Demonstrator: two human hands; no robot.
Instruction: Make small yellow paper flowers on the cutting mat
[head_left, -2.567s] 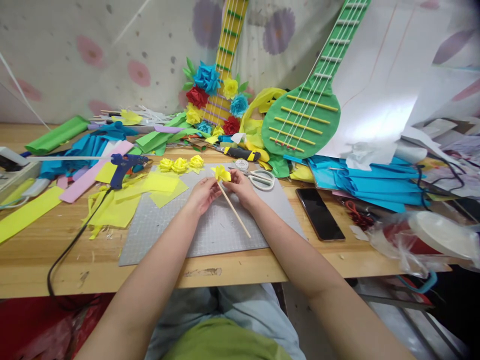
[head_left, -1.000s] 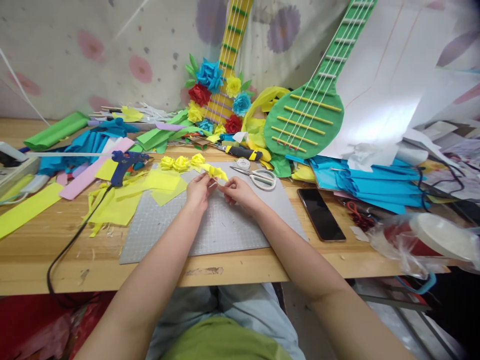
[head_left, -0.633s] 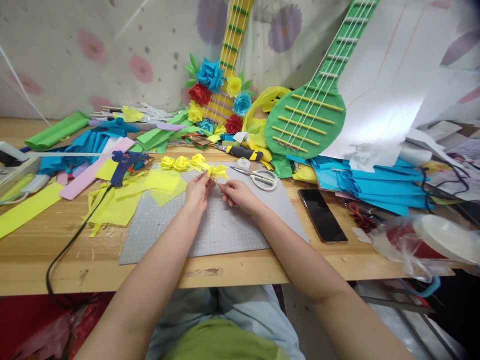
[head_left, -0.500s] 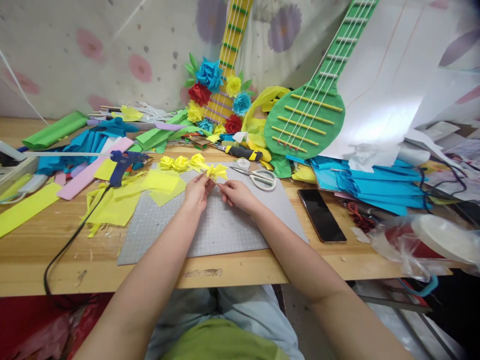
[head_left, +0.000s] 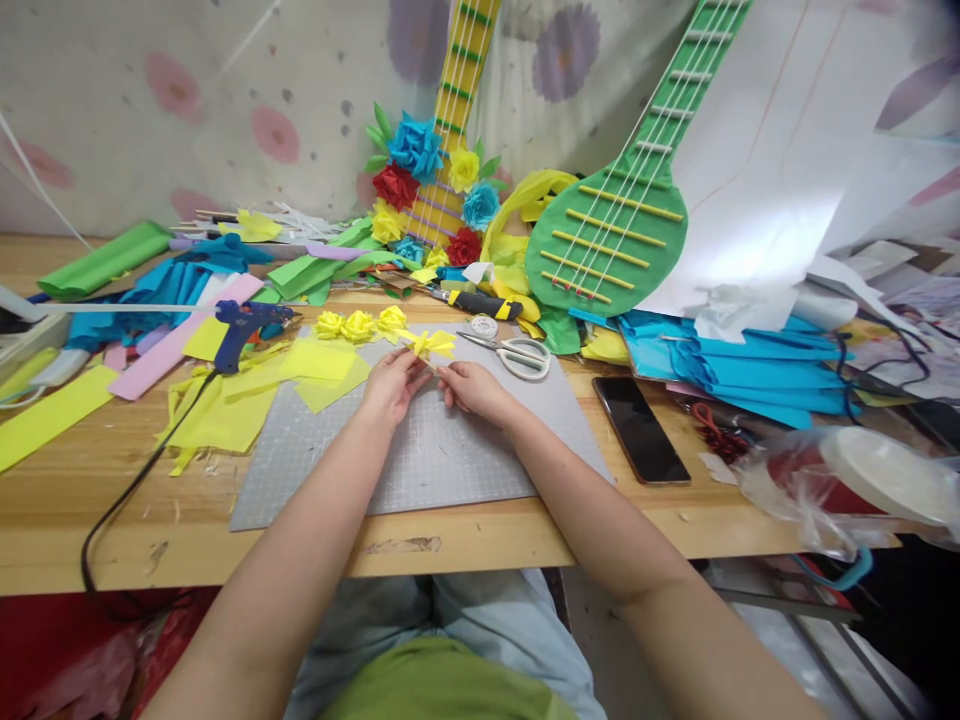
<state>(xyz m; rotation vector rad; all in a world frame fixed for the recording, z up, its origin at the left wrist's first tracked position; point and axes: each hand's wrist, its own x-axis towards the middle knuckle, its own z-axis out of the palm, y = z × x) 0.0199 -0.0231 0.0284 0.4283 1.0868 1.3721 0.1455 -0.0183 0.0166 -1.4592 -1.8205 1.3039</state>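
Just above fingertips | yellow flower | left hand pinching base | right hand pinching stick

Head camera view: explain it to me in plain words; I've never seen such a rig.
There is no machine here: these are a person's bare hands, seen from one camera worn on the head, looking forward and down. The left hand holds a yellow paper flower; the right hand is right beside it, its exact grip too small to tell. Below them, a gray mat lies on a wooden table. On or near it are scissors, a blue glue gun, a phone and three yellow flowers.
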